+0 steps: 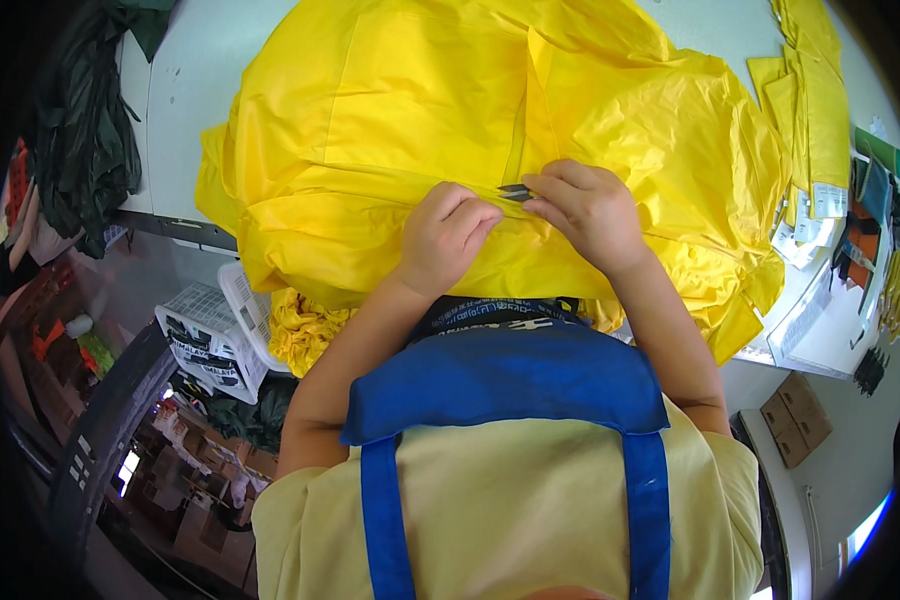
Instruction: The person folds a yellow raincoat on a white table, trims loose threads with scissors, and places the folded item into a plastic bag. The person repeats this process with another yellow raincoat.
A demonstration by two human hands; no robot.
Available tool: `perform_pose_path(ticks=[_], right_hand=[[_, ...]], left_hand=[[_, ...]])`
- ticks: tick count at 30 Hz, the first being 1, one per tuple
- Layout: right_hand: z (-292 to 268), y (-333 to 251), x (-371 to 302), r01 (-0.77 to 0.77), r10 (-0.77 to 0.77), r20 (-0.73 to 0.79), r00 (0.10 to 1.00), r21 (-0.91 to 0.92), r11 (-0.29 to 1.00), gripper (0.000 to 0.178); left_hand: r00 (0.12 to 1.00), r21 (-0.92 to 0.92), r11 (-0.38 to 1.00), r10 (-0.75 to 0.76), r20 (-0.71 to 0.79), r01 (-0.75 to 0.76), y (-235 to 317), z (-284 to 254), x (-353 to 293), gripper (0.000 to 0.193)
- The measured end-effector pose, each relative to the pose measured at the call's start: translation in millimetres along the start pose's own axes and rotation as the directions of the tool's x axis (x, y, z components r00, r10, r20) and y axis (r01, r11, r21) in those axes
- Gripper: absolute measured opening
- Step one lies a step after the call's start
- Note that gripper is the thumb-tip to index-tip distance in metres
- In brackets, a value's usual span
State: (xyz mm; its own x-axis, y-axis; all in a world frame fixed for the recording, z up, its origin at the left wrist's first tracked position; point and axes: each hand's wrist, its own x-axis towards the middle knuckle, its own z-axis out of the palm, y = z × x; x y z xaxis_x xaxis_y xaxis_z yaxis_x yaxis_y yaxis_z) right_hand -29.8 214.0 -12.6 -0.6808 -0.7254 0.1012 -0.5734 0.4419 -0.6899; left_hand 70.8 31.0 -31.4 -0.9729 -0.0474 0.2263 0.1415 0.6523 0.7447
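A large sheet of yellow fabric (420, 110), sewn with seams and a narrow strap, lies bunched over the table and hangs toward me. My right hand (592, 215) is closed around small dark thread snips (515, 192). Their pointed blades stick out to the left, just above the cloth. Close by on the left, my left hand (448, 238) is closed, thumb and forefinger pinched together against the yellow fabric. What sits in that pinch is too small to make out. The snip tips are close to the left fingertips.
The white table (205, 80) shows around the cloth. Dark green fabric (85, 130) hangs over its left edge. Folded yellow pieces (810, 90) lie at the right. A white plastic basket (210, 340) stands below on the left, beside crumpled yellow cloth (305, 335). Cardboard boxes (796, 420) stand lower right.
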Motion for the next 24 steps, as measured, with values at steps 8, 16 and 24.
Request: perform_pose_path(ticks=[8,16,24], right_hand=[[6,0,-2,0.017,-0.013,-0.060,0.998,0.061,0.998,0.020],[-1,1,-17,-0.342,0.367,-0.061,0.928,0.247,0.906,0.022],[-51,49,-25,-0.391,0.577,-0.325,0.749,0.487,0.781,0.027]], left_hand=[[1.000,-0.026,1.000,-0.014,0.009,0.014,3,-2,3,0.012],[0.956,0.157,0.988,-0.058,0.286,0.013,-7,-1,39,0.008],[0.937,0.009,0.987,-0.154,0.313,0.159,-23,-66,30,0.008]])
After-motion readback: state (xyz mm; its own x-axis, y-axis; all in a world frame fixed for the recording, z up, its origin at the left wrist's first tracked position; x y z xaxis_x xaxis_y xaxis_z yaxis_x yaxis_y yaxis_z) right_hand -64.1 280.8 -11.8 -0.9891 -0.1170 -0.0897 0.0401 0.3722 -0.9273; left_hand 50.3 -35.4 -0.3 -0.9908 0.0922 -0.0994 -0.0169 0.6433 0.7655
